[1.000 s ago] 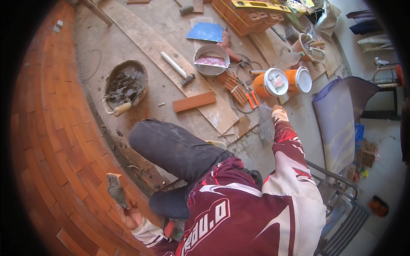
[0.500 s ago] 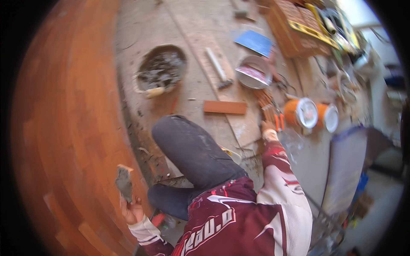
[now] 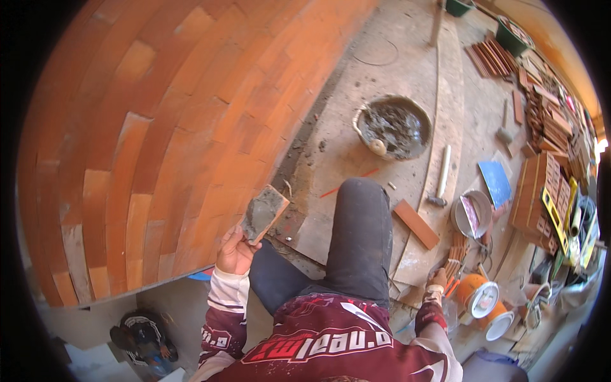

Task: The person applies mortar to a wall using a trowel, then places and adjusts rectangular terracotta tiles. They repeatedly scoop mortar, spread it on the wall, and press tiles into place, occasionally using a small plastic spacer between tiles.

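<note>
My left hand [image 3: 230,251] grips a small terracotta tile [image 3: 264,213] coated with grey mortar, held over the edge of the orange tiled surface [image 3: 159,140]. My right hand [image 3: 436,277] is low at the right, fingers curled, beside thin terracotta strips [image 3: 455,251] and orange-handled pliers [image 3: 450,288]; what it grips, if anything, is too small to make out. Ahead of my knee lies a tub of wet mortar [image 3: 398,127] with a wooden-handled tool [image 3: 377,146] at its rim. A single terracotta tile [image 3: 415,223] lies right of my leg.
A mallet [image 3: 444,175], blue sheet [image 3: 494,183], metal pan [image 3: 471,214], stacked tiles [image 3: 550,121], brick block [image 3: 534,197], yellow level [image 3: 555,216] and orange buckets [image 3: 477,296] crowd the right. A long board [image 3: 449,95] crosses the floor. Another person [image 3: 143,344] is below at lower left.
The view has swung left, showing more tiled surface and the person below. My right hand has moved to the strips and pliers; my left hand still holds the mortared tile, now raised higher in view.
</note>
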Demonstrator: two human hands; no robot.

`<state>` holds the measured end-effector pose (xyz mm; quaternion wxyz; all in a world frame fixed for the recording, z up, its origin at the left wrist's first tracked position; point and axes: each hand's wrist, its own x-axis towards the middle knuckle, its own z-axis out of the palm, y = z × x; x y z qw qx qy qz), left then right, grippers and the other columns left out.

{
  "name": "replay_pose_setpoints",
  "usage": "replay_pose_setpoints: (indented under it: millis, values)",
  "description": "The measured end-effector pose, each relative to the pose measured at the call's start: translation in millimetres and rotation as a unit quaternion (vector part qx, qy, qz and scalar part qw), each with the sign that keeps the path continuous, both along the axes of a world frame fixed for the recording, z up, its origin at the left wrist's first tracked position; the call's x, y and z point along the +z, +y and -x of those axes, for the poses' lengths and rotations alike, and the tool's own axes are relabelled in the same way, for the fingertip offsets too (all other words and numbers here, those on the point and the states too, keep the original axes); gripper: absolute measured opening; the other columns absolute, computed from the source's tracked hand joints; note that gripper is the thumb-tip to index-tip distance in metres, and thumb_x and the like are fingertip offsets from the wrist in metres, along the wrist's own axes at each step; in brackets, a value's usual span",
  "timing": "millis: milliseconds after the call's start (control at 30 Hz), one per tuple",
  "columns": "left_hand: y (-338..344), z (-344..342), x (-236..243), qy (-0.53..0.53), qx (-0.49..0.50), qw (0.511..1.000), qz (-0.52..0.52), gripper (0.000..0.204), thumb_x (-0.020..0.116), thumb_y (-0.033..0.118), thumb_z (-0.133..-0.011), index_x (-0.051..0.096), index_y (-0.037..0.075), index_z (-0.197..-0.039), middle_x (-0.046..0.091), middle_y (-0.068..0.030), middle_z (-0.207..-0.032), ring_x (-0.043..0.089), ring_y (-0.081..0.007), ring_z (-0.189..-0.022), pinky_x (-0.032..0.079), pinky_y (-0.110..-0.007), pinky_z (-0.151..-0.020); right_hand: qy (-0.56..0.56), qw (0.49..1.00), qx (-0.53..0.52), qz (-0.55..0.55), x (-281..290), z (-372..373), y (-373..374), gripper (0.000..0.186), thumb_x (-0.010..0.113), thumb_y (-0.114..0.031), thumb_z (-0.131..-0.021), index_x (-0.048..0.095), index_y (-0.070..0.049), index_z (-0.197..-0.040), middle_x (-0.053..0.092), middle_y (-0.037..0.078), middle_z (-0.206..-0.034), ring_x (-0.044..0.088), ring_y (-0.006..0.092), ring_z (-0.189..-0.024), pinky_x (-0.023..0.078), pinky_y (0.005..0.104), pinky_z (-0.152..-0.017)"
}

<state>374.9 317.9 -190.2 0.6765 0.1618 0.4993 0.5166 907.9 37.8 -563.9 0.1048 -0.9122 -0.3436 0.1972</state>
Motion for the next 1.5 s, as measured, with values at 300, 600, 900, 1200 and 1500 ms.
replay_pose_setpoints:
  millis: [300,600,900,1200,1500]
  values:
    - [0.4,20.9,27.7,-0.039,0.074,0.987,-0.138,0.016,0.055,0.019,-0.099,0.063,0.005,-0.093,0.065,-0.0059,-0.084,0.066,-0.0192,-0.079,0.057,-0.035,-0.071,0.304,0.781,0.065,-0.541,222.9,149.1,305.1,0.011,0.057,0.001,-0.091,0.063,0.000,-0.099,0.060,0.005,-0.083,0.057,0.0145,-0.071,0.049,0.0286,-0.066]
    - [-31.6,69.5,115.4,-0.062,0.174,0.942,-0.281,0.015,0.057,0.017,-0.098,0.063,0.004,-0.095,0.065,-0.0072,-0.084,0.064,-0.0176,-0.076,0.055,-0.033,-0.070,0.189,0.475,0.557,-0.655,472.6,402.5,404.6,0.050,0.079,0.003,-0.068,0.064,-0.003,-0.115,0.066,0.014,-0.105,0.066,0.0312,-0.090,0.055,0.0359,-0.076]
    - [-97.9,118.3,182.2,-0.047,0.202,0.934,-0.291,0.016,0.058,0.018,-0.098,0.065,0.004,-0.100,0.065,-0.0040,-0.083,0.063,-0.0137,-0.075,0.055,-0.032,-0.062,0.208,0.251,0.600,-0.731,547.4,490.9,376.7,0.044,0.072,0.012,-0.068,0.065,-0.005,-0.108,0.066,0.012,-0.098,0.065,0.0293,-0.083,0.054,0.0362,-0.069]
    - [-132.1,164.4,308.1,0.328,0.256,0.853,-0.315,0.031,0.059,0.032,-0.097,0.066,0.003,-0.095,0.069,-0.0083,-0.084,0.066,-0.0166,-0.067,0.053,-0.029,-0.058,0.157,0.169,0.556,-0.798,663.4,528.8,364.7,0.041,0.069,0.011,-0.069,0.066,-0.004,-0.107,0.066,0.011,-0.096,0.065,0.0281,-0.079,0.053,0.0356,-0.066]
    - [-130.5,249.7,447.8,0.929,0.290,0.086,-0.213,0.024,0.071,0.017,-0.081,0.070,0.011,-0.104,0.068,-0.0012,-0.098,0.055,-0.0203,-0.103,0.038,-0.036,-0.090,0.181,0.150,0.527,-0.817,749.0,583.0,356.9,0.032,0.074,0.004,-0.072,0.066,-0.003,-0.102,0.066,0.011,-0.092,0.064,0.0247,-0.076,0.053,0.0323,-0.065]
